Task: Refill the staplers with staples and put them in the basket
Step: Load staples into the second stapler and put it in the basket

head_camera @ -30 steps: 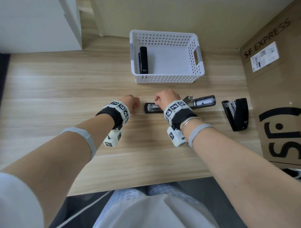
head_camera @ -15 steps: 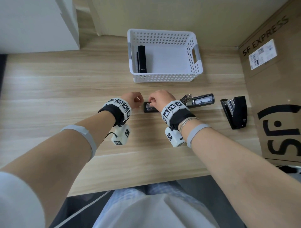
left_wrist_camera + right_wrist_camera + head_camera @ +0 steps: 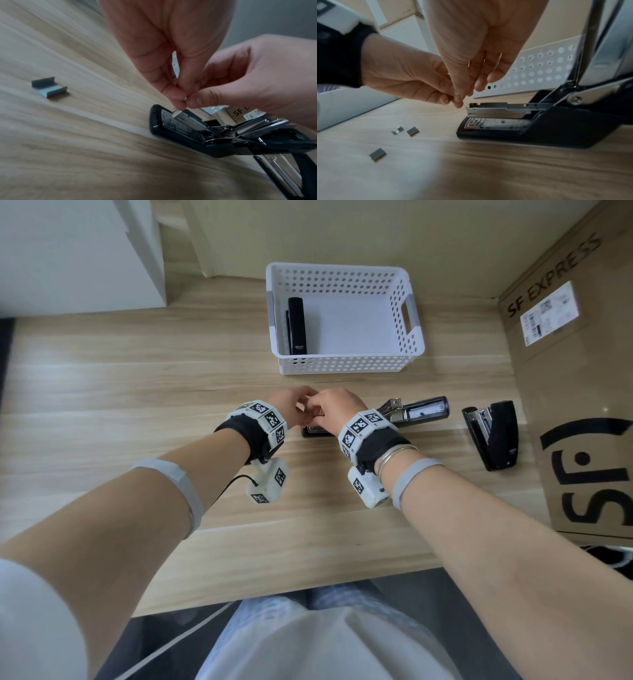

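pinching together over the open stapler (image 3: 416, 412), the left hand (image 3: 291, 405) and the right hand (image 3: 334, 412) meet near the middle of the counter (image 3: 137, 412). the fingers (image 3: 178, 104) of both hands are squeezed tight on a tiny strip of staples (image 3: 176, 111), right at the front tip of the metal tray (image 3: 496, 110). i think that strip is very light and stiff, but it can snap into bits, so hold it by its sides. more loose staple bits (image 3: 377, 154) lie on the counter beside the stapler. one filled stapler (image 3: 296, 325) lies inside the white basket (image 3: 346, 366) near the far edge. another black stapler (image 3: 493, 433) waits by the right edge, next to a cardboard box (image 3: 582, 392).
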`<state>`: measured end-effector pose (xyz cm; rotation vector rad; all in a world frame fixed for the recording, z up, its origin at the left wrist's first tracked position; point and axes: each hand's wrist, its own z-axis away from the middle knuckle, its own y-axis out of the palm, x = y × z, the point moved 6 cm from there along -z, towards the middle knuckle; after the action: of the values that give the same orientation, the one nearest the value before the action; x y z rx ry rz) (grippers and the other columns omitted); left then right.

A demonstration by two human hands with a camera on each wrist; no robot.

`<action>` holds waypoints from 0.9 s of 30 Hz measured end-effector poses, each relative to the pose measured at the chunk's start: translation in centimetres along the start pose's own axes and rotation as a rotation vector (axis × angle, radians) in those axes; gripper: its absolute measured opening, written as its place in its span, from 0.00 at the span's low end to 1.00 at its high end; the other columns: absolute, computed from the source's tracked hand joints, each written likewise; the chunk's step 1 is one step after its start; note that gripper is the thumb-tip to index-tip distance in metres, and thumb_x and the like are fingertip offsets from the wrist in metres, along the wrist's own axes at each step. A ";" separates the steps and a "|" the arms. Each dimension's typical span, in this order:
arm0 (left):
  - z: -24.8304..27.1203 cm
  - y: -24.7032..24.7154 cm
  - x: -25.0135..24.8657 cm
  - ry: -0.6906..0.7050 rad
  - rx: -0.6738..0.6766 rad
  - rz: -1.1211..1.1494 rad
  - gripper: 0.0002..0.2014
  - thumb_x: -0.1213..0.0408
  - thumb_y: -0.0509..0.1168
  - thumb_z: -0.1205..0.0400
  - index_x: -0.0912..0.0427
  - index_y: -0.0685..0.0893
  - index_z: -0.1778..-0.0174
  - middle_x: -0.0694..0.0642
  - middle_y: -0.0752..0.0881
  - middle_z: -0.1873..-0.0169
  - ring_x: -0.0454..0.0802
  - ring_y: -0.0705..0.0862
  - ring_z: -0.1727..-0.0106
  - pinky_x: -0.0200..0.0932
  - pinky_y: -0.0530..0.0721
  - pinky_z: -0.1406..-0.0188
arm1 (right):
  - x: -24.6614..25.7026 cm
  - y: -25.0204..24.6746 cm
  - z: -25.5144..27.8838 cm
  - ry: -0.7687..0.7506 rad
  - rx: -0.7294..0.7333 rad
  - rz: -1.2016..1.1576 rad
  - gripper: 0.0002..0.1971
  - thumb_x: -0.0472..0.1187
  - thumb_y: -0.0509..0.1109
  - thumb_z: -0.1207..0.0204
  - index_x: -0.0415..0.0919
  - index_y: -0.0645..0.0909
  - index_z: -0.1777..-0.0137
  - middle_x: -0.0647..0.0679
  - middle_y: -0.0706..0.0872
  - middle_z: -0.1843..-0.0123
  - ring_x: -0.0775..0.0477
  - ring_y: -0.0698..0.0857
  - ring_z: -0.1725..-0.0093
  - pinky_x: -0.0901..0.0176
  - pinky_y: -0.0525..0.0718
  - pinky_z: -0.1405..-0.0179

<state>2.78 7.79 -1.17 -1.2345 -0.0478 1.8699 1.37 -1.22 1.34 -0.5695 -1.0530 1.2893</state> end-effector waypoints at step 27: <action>-0.6 0.5 1.7 -0.031 -0.107 -0.223 0.16 0.77 0.58 0.22 0.62 0.83 0.43 0.58 0.88 0.43 0.58 0.84 0.41 0.44 0.80 0.42 | -1.0 0.0 0.3 0.079 -0.018 0.101 0.08 0.46 0.68 0.23 0.51 0.88 0.49 0.53 0.90 0.48 0.46 0.86 0.46 0.59 0.83 0.52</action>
<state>2.71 8.43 -2.94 -1.2197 -0.2942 1.7100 1.18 -2.22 1.17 -0.6898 -0.9811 1.3357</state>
